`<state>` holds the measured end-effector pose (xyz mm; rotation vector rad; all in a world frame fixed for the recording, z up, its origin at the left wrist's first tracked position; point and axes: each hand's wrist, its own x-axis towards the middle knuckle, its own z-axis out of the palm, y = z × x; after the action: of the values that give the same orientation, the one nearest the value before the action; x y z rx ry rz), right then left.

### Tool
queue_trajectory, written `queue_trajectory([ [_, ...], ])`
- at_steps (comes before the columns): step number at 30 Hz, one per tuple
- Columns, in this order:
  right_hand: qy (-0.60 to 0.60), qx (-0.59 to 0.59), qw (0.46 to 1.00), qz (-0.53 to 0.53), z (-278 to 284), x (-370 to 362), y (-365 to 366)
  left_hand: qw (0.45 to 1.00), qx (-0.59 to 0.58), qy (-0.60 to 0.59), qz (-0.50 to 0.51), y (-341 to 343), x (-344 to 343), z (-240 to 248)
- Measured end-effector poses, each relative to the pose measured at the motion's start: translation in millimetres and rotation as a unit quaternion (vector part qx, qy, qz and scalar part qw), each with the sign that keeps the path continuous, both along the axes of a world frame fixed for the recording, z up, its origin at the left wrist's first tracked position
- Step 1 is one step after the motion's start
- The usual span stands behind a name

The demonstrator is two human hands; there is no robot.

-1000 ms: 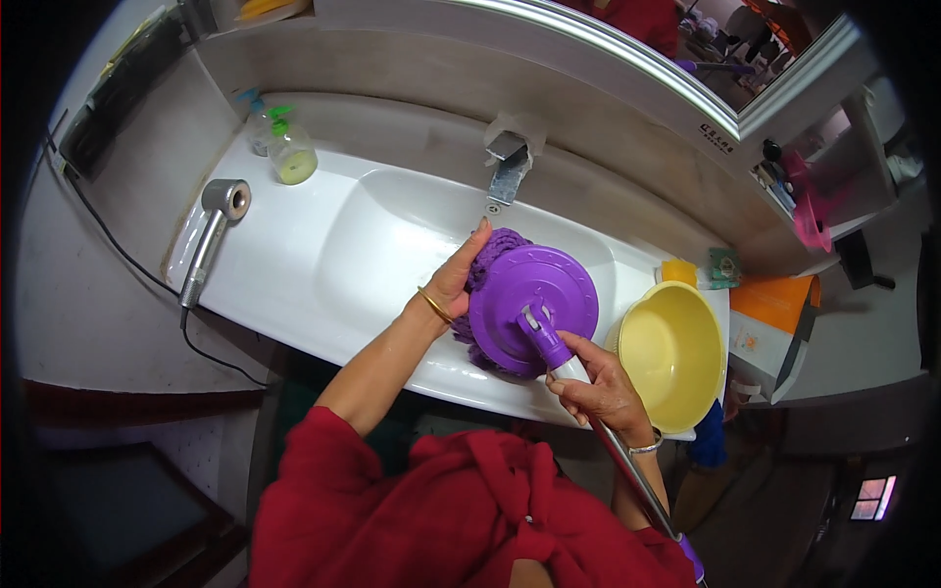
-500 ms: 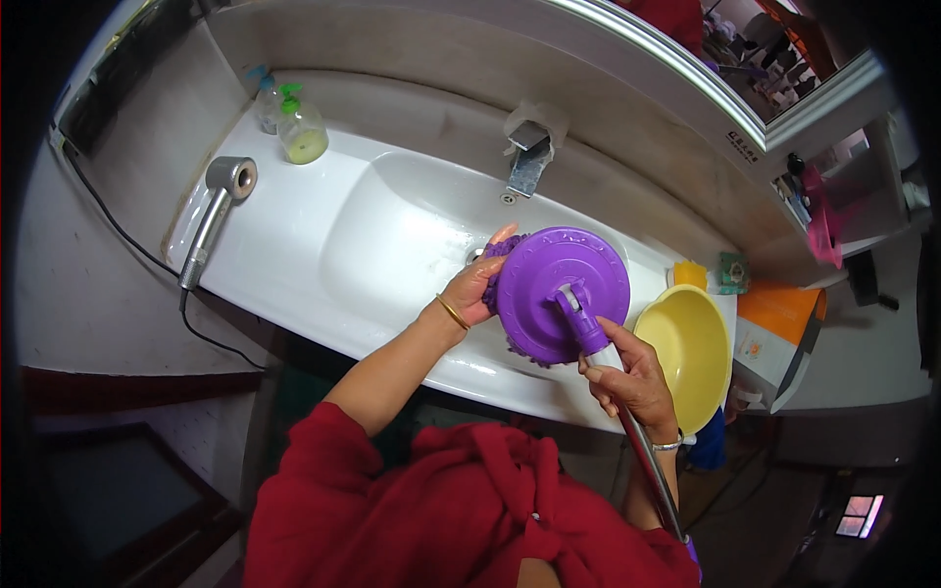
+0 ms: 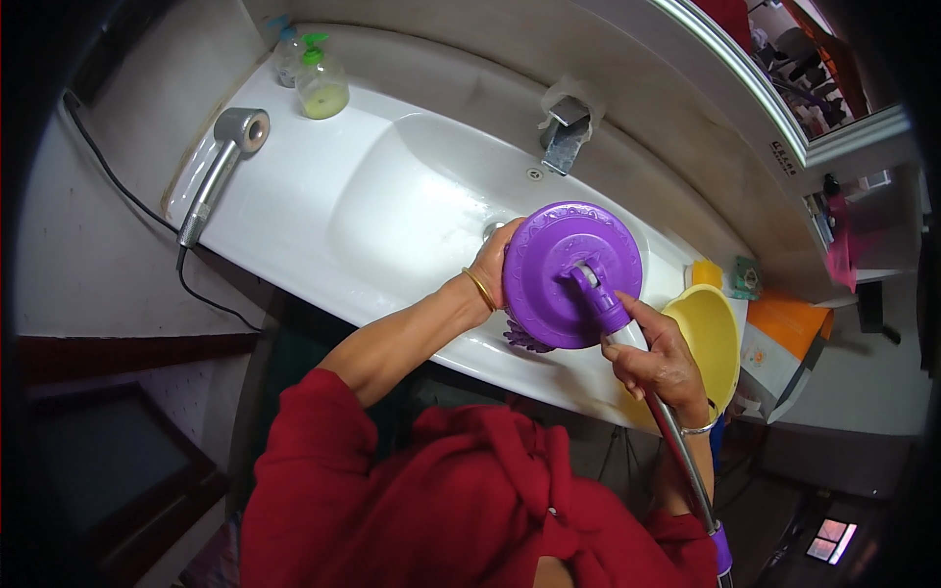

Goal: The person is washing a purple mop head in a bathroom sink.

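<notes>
A spin mop with a round purple head (image 3: 549, 235) is tilted over the white sink, its top plate turned up. Purple strands (image 3: 527, 337) show below the plate's lower edge. My left hand (image 3: 497, 263) holds the mop head at its left side, with the fingers out of sight beneath the plate. My right hand (image 3: 659, 353) is closed round the mop's handle (image 3: 676, 441) just below the purple joint. The handle runs down along my right forearm. A metal faucet (image 3: 564, 142) wrapped in clear plastic stands beyond the mop.
The white washbasin (image 3: 382, 186) spans the counter. A hair dryer (image 3: 225, 167) with a black cord lies at left, near a green-topped pump bottle (image 3: 321, 83) and a blue-topped one (image 3: 286, 54). At right are a yellow basin (image 3: 711, 338) and an orange-and-white box (image 3: 784, 338).
My left hand's fingers have slipped farther under the plate, and its strands there are now hidden. The whole view has shifted a little. My right hand keeps its hold on the handle.
</notes>
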<state>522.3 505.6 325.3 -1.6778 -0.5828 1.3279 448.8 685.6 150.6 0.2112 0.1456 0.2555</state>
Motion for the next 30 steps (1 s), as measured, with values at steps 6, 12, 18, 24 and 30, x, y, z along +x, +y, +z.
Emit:
queue_trajectory([
  [6, -0.001, -0.027, 1.0, 0.012, 5, 0, 8, 1.0, -0.003, -0.021, 0.005, -2, -7, 0],
  [12, 0.004, -0.016, 0.999, 0.029, 3, 5, 9, 1.0, 0.007, -0.004, 0.009, -3, -9, 2],
  [18, 0.012, -0.016, 1.0, 0.016, -4, 7, 8, 1.0, 0.015, -0.018, -0.01, -1, -6, -2],
  [24, 0.013, -0.038, 0.999, 0.017, -13, 10, 0, 0.999, 0.016, 0.035, -0.012, -9, -7, 1],
  [30, 0.01, 0.005, 1.0, -0.017, -19, 13, -9, 0.991, 0.047, 0.113, -0.049, -4, 13, -21],
])
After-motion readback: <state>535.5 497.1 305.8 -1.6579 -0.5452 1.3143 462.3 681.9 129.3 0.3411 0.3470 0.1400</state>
